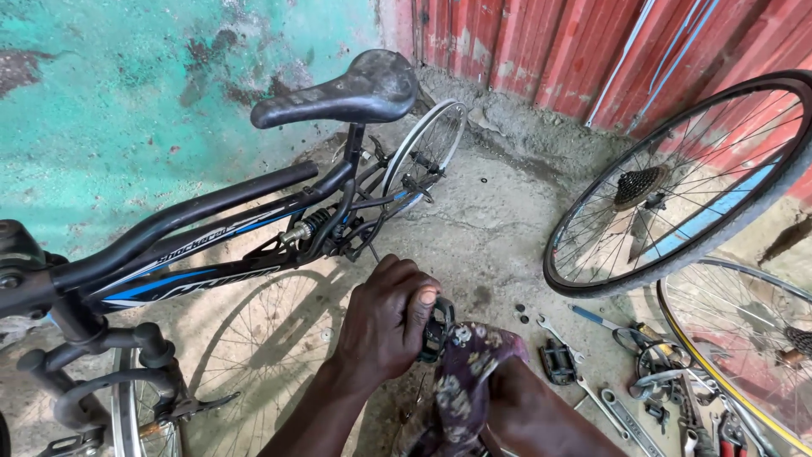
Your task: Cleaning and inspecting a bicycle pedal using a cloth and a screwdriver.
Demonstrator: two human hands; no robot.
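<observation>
- The left hand [385, 326] was closed around a black bicycle pedal [437, 328], thumb across its top, fingers curled over its near side.
- The right hand was hidden under a dark floral rag [469, 381] bunched against the pedal; only the forearm showed, so its grip could not be told.
- The pedal sat low in the middle of the view, below the bicycle frame [211, 245] and just above the concrete floor [491, 228]. Its long axis ran roughly up and down in the picture, the upper end toward the frame's rear shock.
- The frame slanted from the lower left up toward the black saddle [338, 95], which pointed its nose left. It closed off the space above and left of the hands.
- A rear wheel [427, 152] stood behind the saddle post, near the turquoise wall [127, 85].
- To the right, a loose wheel with a cassette [677, 186] leaned against the red corrugated wall [550, 51], and a second rim [744, 355] lay below it, cut by the picture's edge.
- Between the rag and those wheels lay a spare pedal [557, 360], spanners [626, 419] and small parts, crowding the floor on the right.
- The most open floor lay straight ahead of the hands, between the frame and the leaning wheel.
- A front wheel [139, 419] and fork filled the lower left corner.
</observation>
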